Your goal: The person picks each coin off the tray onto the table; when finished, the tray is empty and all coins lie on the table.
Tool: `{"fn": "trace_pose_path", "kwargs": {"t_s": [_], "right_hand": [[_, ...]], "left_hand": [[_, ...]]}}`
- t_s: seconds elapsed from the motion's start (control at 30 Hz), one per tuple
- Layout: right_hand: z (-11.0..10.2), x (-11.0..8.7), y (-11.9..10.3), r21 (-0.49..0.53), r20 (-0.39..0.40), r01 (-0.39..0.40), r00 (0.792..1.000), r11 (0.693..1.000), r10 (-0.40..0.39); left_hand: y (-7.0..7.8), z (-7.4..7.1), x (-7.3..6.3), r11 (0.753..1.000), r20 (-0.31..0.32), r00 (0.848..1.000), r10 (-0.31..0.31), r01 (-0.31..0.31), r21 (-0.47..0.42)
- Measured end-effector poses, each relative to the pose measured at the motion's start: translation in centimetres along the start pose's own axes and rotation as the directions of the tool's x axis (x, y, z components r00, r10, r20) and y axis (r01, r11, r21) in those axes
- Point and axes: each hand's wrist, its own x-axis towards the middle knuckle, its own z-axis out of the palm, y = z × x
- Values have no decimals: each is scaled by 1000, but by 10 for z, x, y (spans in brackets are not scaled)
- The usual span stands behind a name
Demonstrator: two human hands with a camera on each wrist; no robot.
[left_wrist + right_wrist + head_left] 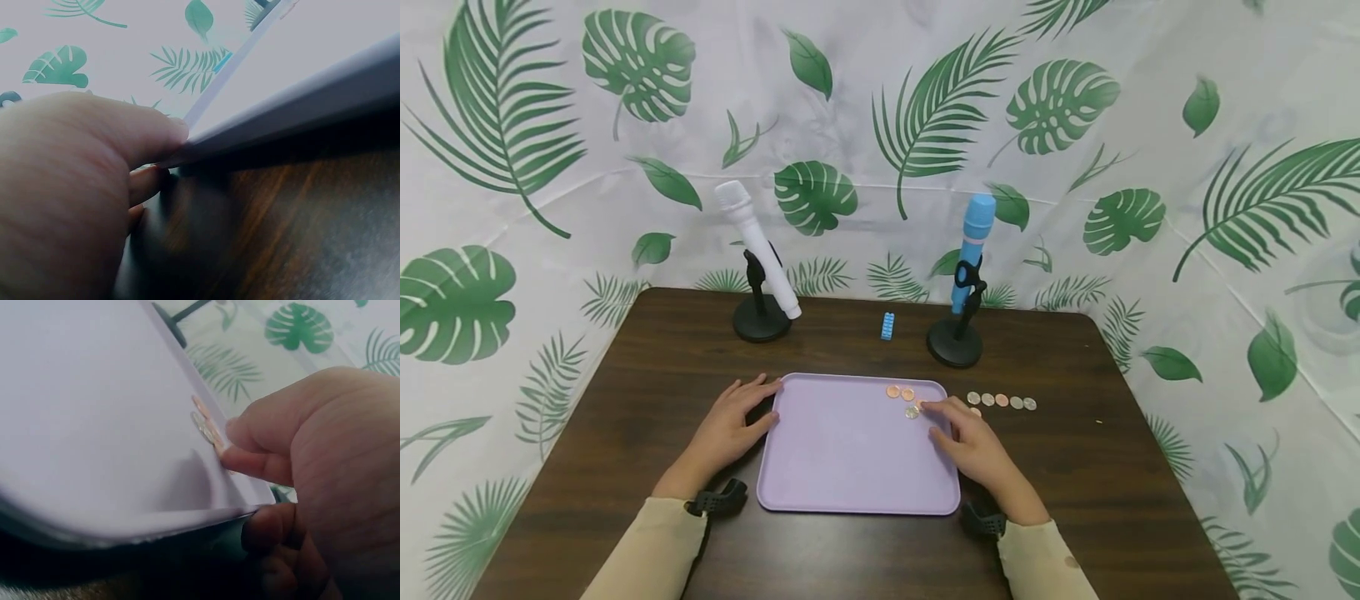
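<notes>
A shallow lilac tray [850, 458] lies on the dark wooden table. My left hand [728, 427] rests at its left side with fingers fairly straight, and the thumb [165, 130] touches the rim in the left wrist view. Over the tray's right rim reaches my right hand [979, 446], an extended fingertip at a copper coin [920, 404]. Beside that fingertip lie a silver coin [912, 412] and two more copper coins [900, 392]. In the right wrist view the other fingers [269, 528] stay outside the rim, partly in shadow.
Right of the tray, several silver and copper coins [1002, 401] form a row, with another coin [975, 412] below it. Behind stand a white microphone [760, 242] and a blue microphone [973, 242] on black stands, a small blue block [887, 326] between them.
</notes>
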Motion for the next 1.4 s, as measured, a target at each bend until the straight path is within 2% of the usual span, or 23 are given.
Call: {"fn": "trace_pose_path", "kwargs": {"t_s": [0.13, 0.3, 0.47, 0.87, 1.03, 1.1, 1.23, 1.3, 1.4], "right_hand": [[0, 1, 3, 26, -34, 46, 998, 999, -45], [2, 2, 5, 2, -61, 76, 995, 997, -76], [2, 2, 4, -11, -60, 69, 996, 998, -70], [4, 3, 3, -78, -3, 9, 1000, 997, -9], [4, 1, 4, -28, 7, 11, 1000, 1000, -10], [2, 1, 4, 14, -15, 23, 1000, 1000, -22], [-3, 1, 8, 58, -113, 73, 991, 996, -66], [-8, 1, 13, 31, -173, 104, 980, 994, -98], [-17, 1, 25, -24, -274, 150, 950, 988, -151]], "left_hand": [[-2, 1, -1, 1000, -9, 1000, 11, -11, 7], [-2, 0, 0, 1000, -10, 1000, 28, -28, 10], [-2, 0, 0, 1000, -5, 1000, 26, -26, 10], [-1, 0, 0, 1000, -3, 1000, 27, -27, 13], [-2, 1, -1, 1000, -3, 1000, 25, -25, 11], [-2, 1, -1, 1000, -1, 1000, 20, -20, 9], [-1, 0, 0, 1000, 2, 1000, 14, -14, 10], [-1, 0, 0, 1000, 2, 1000, 13, -13, 10], [0, 0, 0, 1000, 1, 1000, 13, -13, 10]]}}
